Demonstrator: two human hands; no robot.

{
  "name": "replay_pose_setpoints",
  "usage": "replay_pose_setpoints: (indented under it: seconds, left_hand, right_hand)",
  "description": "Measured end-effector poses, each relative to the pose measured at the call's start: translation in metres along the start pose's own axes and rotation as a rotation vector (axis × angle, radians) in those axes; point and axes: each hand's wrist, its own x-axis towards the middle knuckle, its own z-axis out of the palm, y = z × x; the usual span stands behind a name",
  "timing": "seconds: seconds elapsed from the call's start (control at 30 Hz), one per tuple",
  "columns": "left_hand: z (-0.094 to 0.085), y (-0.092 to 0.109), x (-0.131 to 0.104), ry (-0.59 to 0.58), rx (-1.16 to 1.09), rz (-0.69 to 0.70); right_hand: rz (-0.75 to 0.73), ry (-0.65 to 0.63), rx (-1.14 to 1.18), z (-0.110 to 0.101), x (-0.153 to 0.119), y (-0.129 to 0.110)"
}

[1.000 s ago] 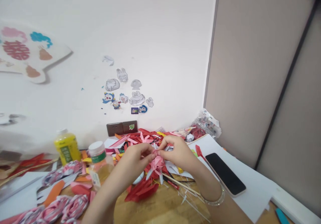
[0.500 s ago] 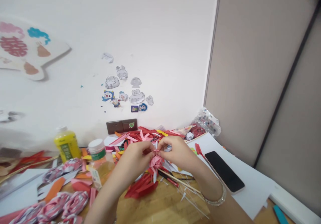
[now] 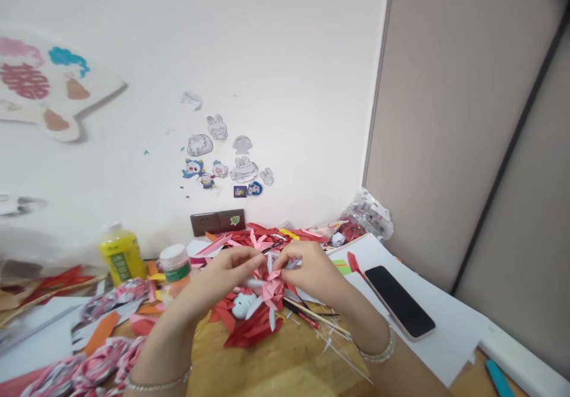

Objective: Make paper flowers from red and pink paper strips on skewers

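A folded pink paper flower [image 3: 272,291] with long white pointed petals hangs in front of me, above the cluttered table. My right hand [image 3: 307,268] pinches it at its upper right edge, thumb and fingertips closed. My left hand [image 3: 236,272] is at its upper left, with fingers bent and pressed together; whether a petal is between them is hidden. Under the flower lie red folded paper pieces [image 3: 253,333]. A small pale-blue figure [image 3: 243,305] shows just left of the flower.
At the left stand a yellow bottle [image 3: 122,257] and a white-lidded jar [image 3: 175,262], near twisted pink-and-white bundles [image 3: 98,361]. A phone [image 3: 399,302] lies on white paper [image 3: 445,349] at the right. Thin wooden sticks [image 3: 318,315] lie near my right wrist. The wall rises behind.
My left hand has moved left, away from the pinch beside my right fingers. The flower now faces more openly, its white petals spread, and the pale-blue figure has come into view.
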Motion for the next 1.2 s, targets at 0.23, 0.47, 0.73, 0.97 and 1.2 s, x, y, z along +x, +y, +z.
replay_pose_setpoints:
  seconds: [0.23,0.47,0.73,0.97,1.2]
  left_hand:
    - [0.000,-0.009,0.007,-0.020,-0.001,0.008]
    - [0.000,-0.014,0.008,0.056,-0.006,0.046]
    - [0.002,-0.003,0.003,0.030,-0.118,0.065]
    - [0.007,0.004,0.000,0.067,-0.059,0.046]
    - [0.009,0.007,0.000,0.134,0.113,0.051]
  right_hand:
    - [-0.168,-0.066,-0.058,0.004,-0.001,0.005]
    - [-0.537,-0.204,-0.088,-0.007,-0.002,-0.003]
    - [-0.422,-0.008,0.244,-0.012,-0.008,-0.012]
    - [-0.284,-0.017,0.169,-0.013,-0.003,-0.005]
    - [-0.243,-0.176,-0.038,-0.011,-0.004,-0.006]
